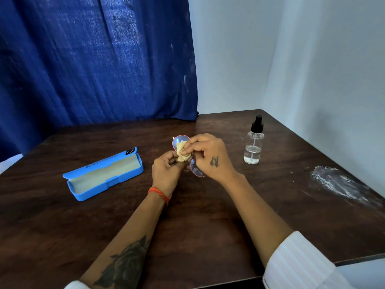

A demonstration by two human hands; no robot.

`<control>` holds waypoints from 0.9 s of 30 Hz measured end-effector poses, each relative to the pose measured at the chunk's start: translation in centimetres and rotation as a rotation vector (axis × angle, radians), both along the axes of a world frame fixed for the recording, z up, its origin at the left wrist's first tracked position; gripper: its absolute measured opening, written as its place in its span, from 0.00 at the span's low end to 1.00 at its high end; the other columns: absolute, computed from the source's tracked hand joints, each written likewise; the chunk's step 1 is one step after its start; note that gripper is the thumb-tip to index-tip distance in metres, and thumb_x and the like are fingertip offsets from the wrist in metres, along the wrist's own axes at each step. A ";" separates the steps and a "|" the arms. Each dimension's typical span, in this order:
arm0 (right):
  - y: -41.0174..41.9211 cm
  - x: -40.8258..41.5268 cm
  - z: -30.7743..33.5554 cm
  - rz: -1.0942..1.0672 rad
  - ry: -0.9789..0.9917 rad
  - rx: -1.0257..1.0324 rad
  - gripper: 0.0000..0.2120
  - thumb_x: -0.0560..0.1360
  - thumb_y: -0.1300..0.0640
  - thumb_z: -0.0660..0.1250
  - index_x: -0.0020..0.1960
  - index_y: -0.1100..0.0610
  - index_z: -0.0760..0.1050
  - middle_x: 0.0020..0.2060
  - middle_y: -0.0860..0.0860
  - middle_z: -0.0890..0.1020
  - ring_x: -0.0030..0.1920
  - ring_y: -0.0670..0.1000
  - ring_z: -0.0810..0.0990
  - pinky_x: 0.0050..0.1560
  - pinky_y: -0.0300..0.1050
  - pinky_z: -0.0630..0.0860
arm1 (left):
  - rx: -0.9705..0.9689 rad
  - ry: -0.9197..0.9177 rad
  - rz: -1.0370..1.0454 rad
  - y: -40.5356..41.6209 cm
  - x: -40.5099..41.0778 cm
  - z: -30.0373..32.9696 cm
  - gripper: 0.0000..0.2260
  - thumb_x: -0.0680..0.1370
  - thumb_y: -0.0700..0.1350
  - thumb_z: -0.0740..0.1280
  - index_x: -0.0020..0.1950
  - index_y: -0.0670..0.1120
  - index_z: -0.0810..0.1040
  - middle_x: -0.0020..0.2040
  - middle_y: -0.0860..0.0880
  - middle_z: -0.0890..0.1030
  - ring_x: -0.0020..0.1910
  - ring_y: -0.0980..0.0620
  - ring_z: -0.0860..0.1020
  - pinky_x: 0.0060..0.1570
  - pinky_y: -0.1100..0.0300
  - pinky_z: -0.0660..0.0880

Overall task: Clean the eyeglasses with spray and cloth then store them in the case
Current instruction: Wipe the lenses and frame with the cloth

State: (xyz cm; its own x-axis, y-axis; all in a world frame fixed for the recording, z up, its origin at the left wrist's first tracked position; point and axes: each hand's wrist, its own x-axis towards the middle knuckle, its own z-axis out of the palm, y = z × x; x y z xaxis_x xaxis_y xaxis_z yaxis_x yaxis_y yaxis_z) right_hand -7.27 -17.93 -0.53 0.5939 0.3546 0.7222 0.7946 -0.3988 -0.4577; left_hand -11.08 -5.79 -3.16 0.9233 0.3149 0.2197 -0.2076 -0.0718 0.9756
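Note:
Above the middle of the table I hold a pair of eyeglasses [179,140] with a thin pink frame and bluish lenses. My left hand [165,172] grips them from below, near the bridge. My right hand [209,155] pinches a small pale yellow cloth [182,152] against the upper lens. The lower lens [194,167] shows between both hands. A blue glasses case [104,174] lies open on the table to the left, its pale lining bare. A clear spray bottle [253,142] with a black nozzle stands upright to the right of my hands.
The dark wooden table [198,215] has a white powdery smear [337,182] near its right edge. A blue curtain [93,59] hangs behind the table on the left. White walls close in at the back right and the right side.

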 end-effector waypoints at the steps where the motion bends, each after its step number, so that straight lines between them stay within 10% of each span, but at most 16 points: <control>1: -0.2 0.2 0.0 -0.025 0.006 0.038 0.15 0.63 0.77 0.65 0.37 0.61 0.84 0.40 0.55 0.84 0.44 0.55 0.80 0.48 0.52 0.78 | 0.010 0.004 -0.006 0.1 0.0 0.0 0.06 0.72 0.33 0.68 0.48 0.38 0.79 0.43 0.40 0.82 0.41 0.49 0.81 0.46 0.54 0.78; 6: -0.2 0.2 0.1 -0.229 -0.112 0.237 0.15 0.65 0.76 0.66 0.42 0.61 0.84 0.43 0.55 0.84 0.47 0.54 0.80 0.51 0.45 0.77 | 0.044 -0.014 -0.032 0.0 -0.2 0.0 0.03 0.72 0.37 0.70 0.44 0.40 0.79 0.40 0.44 0.82 0.37 0.55 0.81 0.39 0.64 0.79; 16: 0.9 -0.3 -0.5 -0.118 -0.227 -0.037 0.14 0.69 0.65 0.64 0.53 0.64 0.80 0.49 0.60 0.82 0.49 0.59 0.78 0.51 0.48 0.77 | 0.122 -0.035 -0.013 0.2 0.2 -0.4 0.05 0.71 0.36 0.69 0.43 0.45 0.79 0.42 0.41 0.82 0.44 0.44 0.80 0.50 0.50 0.77; 22: 0.8 -1.3 -0.4 -0.224 -0.133 0.049 0.20 0.65 0.57 0.54 0.44 0.63 0.83 0.36 0.58 0.84 0.36 0.59 0.82 0.38 0.47 0.81 | 0.125 -0.040 0.017 0.4 0.0 -0.2 0.03 0.71 0.38 0.70 0.43 0.43 0.79 0.41 0.42 0.82 0.43 0.47 0.80 0.50 0.52 0.77; 27: 0.6 -1.6 -0.5 -0.227 -0.046 0.036 0.10 0.58 0.62 0.67 0.38 0.59 0.84 0.31 0.55 0.84 0.32 0.56 0.81 0.33 0.42 0.76 | 0.158 -0.030 0.030 0.5 0.1 -0.3 0.04 0.72 0.35 0.69 0.43 0.43 0.79 0.38 0.46 0.81 0.39 0.55 0.78 0.45 0.58 0.76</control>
